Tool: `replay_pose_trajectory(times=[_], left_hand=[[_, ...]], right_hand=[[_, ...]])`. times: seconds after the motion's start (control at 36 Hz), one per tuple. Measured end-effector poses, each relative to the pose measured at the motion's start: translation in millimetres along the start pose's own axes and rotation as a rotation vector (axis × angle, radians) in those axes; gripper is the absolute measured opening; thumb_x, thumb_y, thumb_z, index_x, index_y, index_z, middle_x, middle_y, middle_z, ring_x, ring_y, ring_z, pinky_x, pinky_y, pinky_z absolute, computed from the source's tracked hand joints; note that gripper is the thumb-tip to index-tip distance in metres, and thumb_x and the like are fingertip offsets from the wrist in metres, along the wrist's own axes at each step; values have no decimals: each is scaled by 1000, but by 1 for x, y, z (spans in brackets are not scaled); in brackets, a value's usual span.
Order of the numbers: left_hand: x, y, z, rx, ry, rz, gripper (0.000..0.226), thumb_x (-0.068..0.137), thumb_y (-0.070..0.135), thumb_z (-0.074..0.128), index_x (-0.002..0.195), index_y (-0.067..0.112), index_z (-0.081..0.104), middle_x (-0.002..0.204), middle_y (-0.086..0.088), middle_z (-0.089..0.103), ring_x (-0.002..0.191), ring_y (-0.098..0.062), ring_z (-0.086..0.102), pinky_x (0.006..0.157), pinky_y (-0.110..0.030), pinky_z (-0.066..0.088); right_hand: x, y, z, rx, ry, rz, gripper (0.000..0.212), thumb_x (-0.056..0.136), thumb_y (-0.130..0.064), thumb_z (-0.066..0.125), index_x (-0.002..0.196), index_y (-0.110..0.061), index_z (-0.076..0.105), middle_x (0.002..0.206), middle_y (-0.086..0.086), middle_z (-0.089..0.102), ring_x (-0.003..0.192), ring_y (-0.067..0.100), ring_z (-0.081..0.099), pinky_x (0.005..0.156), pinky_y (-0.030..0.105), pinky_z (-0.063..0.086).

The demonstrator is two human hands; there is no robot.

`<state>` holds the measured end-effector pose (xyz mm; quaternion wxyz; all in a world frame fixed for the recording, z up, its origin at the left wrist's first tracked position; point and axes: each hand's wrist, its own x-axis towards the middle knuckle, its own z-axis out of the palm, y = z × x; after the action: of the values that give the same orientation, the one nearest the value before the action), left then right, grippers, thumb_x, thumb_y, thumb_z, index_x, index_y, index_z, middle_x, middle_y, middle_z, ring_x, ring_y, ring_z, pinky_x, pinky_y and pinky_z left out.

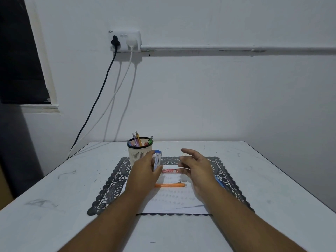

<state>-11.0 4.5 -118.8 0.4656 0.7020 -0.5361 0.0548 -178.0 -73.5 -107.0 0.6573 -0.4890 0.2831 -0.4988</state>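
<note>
The left hand (145,174) pinches a clear blue-capped lead case (157,159), upright above the lace mat (109,190) on the worktop (54,206), beside the pen cup (139,153). The right hand (196,170) hovers with fingers spread over a red case (170,171). The print on both cases is too small to read

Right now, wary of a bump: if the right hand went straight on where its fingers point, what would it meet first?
Probably the blue-capped case that the left hand pinches; the right hand points leftward at it. Depth is unclear, so it might pass behind.
</note>
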Motion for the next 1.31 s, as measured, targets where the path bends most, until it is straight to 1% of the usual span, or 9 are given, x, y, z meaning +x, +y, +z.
replay_pose_trajectory(times=[0.31, 0.5, 0.67, 0.72, 0.78, 0.86, 0.94, 1.03, 1.31], left_hand=[[-3, 7, -4, 31, 4, 33, 49, 93, 26, 73, 140, 24, 58, 80, 16, 59, 72, 1, 57, 65, -23, 44], [-4, 8, -5, 36, -3, 46, 45, 94, 25, 72, 137, 28, 59, 81, 16, 61, 74, 4, 58, 68, -30, 53], [-6, 7, -3, 54, 5, 56, 44, 93, 24, 71, 136, 28, 61, 80, 18, 59, 71, 8, 56, 62, -6, 38], [-6, 7, -3, 43, 8, 63, 43, 94, 22, 70, 135, 30, 62, 79, 19, 59, 72, 6, 58, 62, -10, 43], [-5, 6, -2, 47, 1, 84, 39, 94, 20, 68, 131, 31, 64, 82, 17, 63, 74, -1, 61, 66, -25, 52], [-2, 3, 2, 118, -59, 116, 22, 97, 18, 63, 116, 26, 69, 93, 9, 69, 83, -11, 62, 73, -36, 54], [4, 3, 10, 196, -149, 99, 13, 102, 21, 56, 101, 23, 69, 94, 6, 69, 87, -16, 62, 73, -33, 50], [16, 4, 19, 416, -239, 150, 22, 103, 19, 52, 83, 26, 58, 86, 3, 63, 80, -17, 59, 67, -29, 42], [48, 17, 44, 627, -491, 262, 18, 91, 18, 54, 75, 24, 59, 85, 3, 59, 79, -19, 59, 62, -29, 44]], right_hand=[[0, -1, -1, -18, -1, 24, 14, 97, -1, 66, 108, -6, 72, 94, 20, 75, 77, 23, 68, 71, 36, 62], [1, -2, -1, -35, -14, 28, 14, 98, 1, 64, 110, -4, 68, 100, 25, 74, 74, 24, 66, 82, 48, 62], [1, -2, -1, -49, -12, 23, 14, 98, 0, 64, 110, -5, 68, 100, 25, 74, 74, 24, 66, 73, 41, 61], [1, -2, -2, -45, -5, 20, 14, 98, 0, 64, 110, -5, 67, 96, 24, 75, 73, 23, 66, 67, 36, 61], [2, -2, -3, -46, 12, 24, 12, 98, -1, 63, 108, -7, 68, 89, 18, 76, 73, 24, 66, 62, 36, 60], [5, -3, -6, -28, 45, 26, 9, 97, -1, 64, 102, -6, 69, 83, 13, 74, 72, 24, 66, 55, 33, 57], [9, -5, -10, -20, 81, 6, 8, 95, 2, 65, 99, -2, 71, 84, 14, 71, 70, 20, 68, 62, 33, 61], [12, -7, -16, -5, 95, -6, 9, 95, 4, 65, 101, 2, 70, 82, 16, 69, 68, 20, 67, 66, 31, 62], [24, 1, -25, 15, 161, 18, 19, 92, 7, 63, 106, -5, 68, 87, 19, 69, 73, 23, 69, 73, 34, 62]])
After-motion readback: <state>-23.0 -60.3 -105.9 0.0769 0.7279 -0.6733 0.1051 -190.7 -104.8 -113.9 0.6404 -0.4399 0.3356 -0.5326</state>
